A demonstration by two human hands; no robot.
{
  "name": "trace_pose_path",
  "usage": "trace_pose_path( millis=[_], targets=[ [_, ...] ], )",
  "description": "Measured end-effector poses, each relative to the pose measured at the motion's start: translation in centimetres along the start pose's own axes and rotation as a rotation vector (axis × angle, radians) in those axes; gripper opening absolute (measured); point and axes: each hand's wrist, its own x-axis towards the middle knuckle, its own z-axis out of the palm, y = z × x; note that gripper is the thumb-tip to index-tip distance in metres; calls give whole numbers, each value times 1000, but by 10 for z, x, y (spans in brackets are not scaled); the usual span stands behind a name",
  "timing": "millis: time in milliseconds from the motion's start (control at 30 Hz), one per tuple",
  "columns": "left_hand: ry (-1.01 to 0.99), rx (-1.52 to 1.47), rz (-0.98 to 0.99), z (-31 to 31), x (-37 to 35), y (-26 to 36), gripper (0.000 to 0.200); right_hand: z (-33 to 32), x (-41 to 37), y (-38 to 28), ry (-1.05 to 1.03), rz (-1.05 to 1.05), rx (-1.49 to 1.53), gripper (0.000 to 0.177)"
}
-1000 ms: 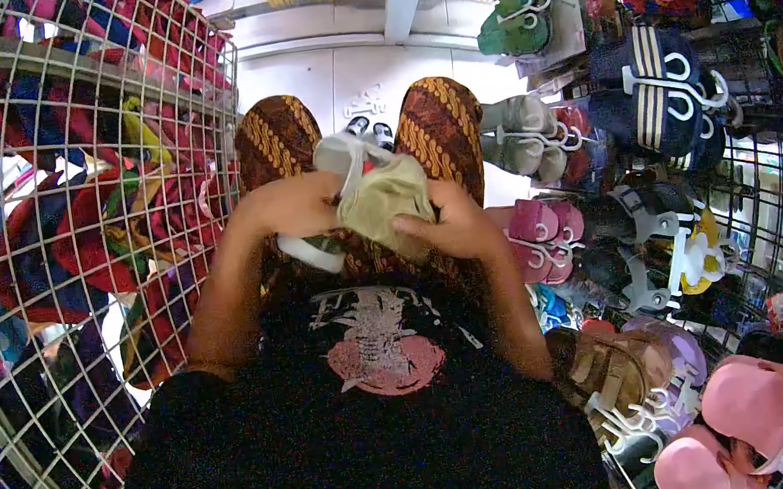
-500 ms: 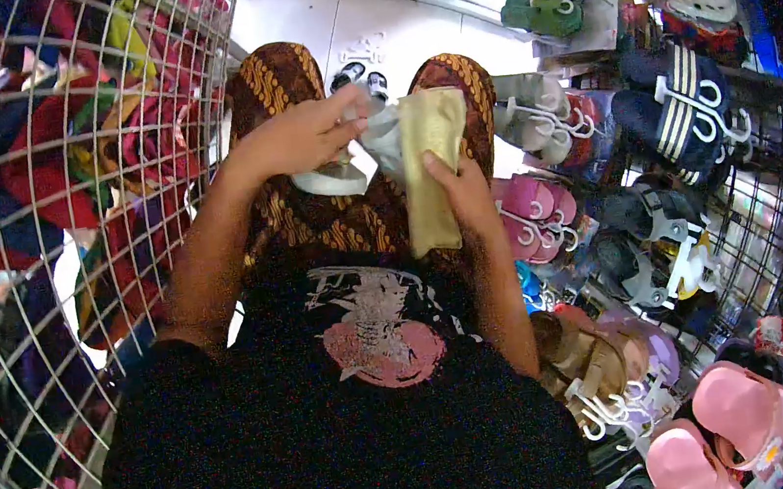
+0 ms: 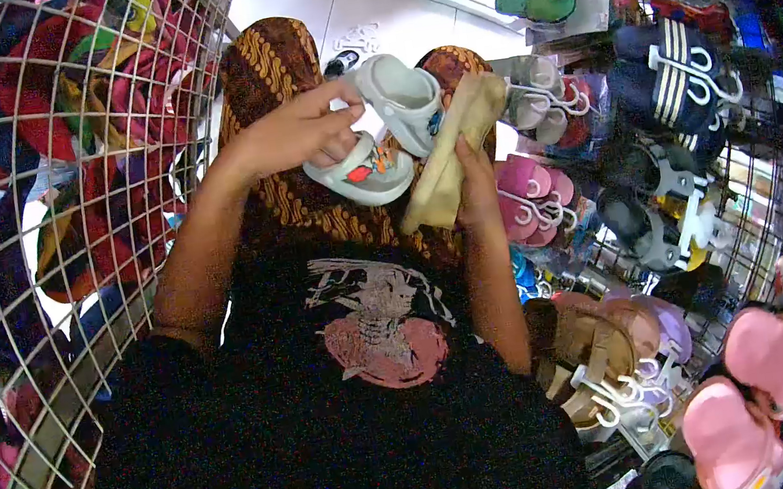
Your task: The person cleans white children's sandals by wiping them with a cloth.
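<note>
One pale clog [image 3: 374, 187] is held by the curled left grip [image 3: 318, 133]; a second clog [image 3: 405, 109], its support unclear, is seen just beside those fingers. A folded yellowish sheet [image 3: 451, 155] is clasped by the right grip [image 3: 476, 184], thumb laid against it.

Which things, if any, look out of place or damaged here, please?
The white plastic hangers look out of place: they seem to lie loose on the tiled floor ahead, whereas a similar one holds the navy striped slides. The pale grey clogs show no obvious damage.
</note>
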Motion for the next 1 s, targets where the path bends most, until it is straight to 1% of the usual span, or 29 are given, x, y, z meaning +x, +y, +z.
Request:
trace_pose_path(
  millis=[100,133,233,267,300,333,367,400,467,500,533,567,600,633,667,700,733,767,833,867,933,967,1000],
  targets=[
    [-98,163,180,25,-1,-9,34,8,-10,-15,34,149,145,57],
    [-127,164,84,33,-5,-4,35,7,-12,-19,25,126,110,54],
    [-258,30,20,27,-13,3,38,5,-22,-16,-24,85,209,41],
    [-332,82,81,10,-12,4,39,4,-29,-16,-27,103,190,41],
    [-249,302,149,1,-17,22,40,6,-36,-21,-27,120,172,41],
    [-95,341,184,-10,-15,21,41,6,-41,-23,-28,137,155,41],
    [60,377,221,-17,-11,22,42,-2,-37,-14,-43,100,120,41],
    [168,390,309,-17,-7,26,46,-17,-30,5,-60,65,83,42],
    [80,348,317,-3,-2,30,43,-32,-19,31,-67,-19,11,43],
    [41,327,323,2,2,30,41,-32,-18,30,-96,-10,85,44],
    [-64,480,306,2,12,22,46,-32,-20,29,-127,0,157,44],
    [-152,546,281,4,15,12,51,-32,-22,28,-159,11,226,45],
    [-155,463,237,6,16,0,54,-30,-31,11,-266,127,260,44],
    [-158,378,198,9,16,-4,56,-30,-29,9,-266,126,244,43],
    [-198,266,67,8,18,-4,55,-26,-25,10,-265,126,227,43],
    [-185,145,0,11,18,-6,55,-24,-20,12,-262,125,210,43],
    [-164,20,-65,13,18,-7,54,-19,-15,14,-189,-13,-9,42],
    [-136,-102,-127,16,18,-8,54,-23,-18,12,-258,109,168,42],
    [-123,-341,-120,15,26,-31,52,-30,-8,19,-342,60,220,43],
    [-102,-464,-97,16,33,-47,50,-34,-5,24,-352,48,188,43],
    [-127,-422,-266,6,31,-51,44,-40,1,31,-375,23,127,42],
    [-143,-397,-353,3,29,-53,41,-41,2,37,-344,5,108,40],
    [-189,-377,-346,4,25,-48,38,-36,1,35,-311,-16,91,39]
  ],
)
